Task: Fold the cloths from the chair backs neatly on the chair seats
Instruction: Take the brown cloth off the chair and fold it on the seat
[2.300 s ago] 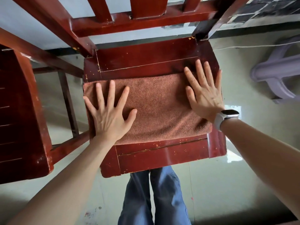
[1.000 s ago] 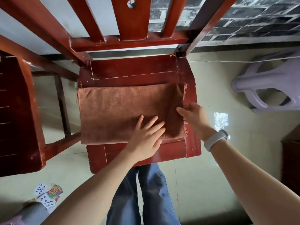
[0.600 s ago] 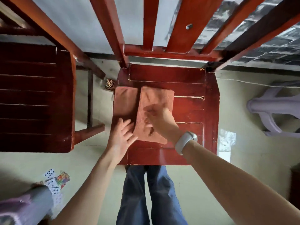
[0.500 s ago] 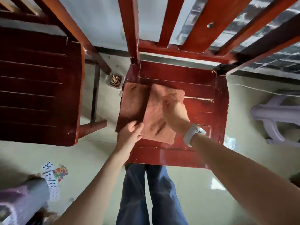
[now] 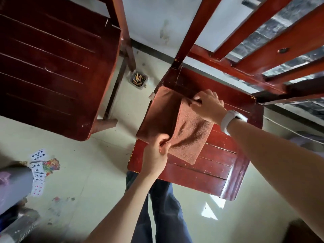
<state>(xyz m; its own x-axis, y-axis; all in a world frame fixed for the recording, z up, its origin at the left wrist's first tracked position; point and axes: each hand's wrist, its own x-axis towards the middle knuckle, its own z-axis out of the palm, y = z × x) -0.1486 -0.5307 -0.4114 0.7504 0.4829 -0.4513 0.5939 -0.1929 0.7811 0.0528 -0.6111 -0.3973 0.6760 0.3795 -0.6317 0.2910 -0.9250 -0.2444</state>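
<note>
Brown cloth [image 5: 185,132] folded on our red chair seat [image 5: 210,165], our left hand [image 5: 156,155] pinching its near edge, our right hand [image 5: 208,107] gripping its far corner.

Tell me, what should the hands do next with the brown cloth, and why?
Probably lay the raised flap flat. The left hand and right hand pinch the cloth at the fold's two ends, with the lighter half not lying flat on the chair seat.
</note>
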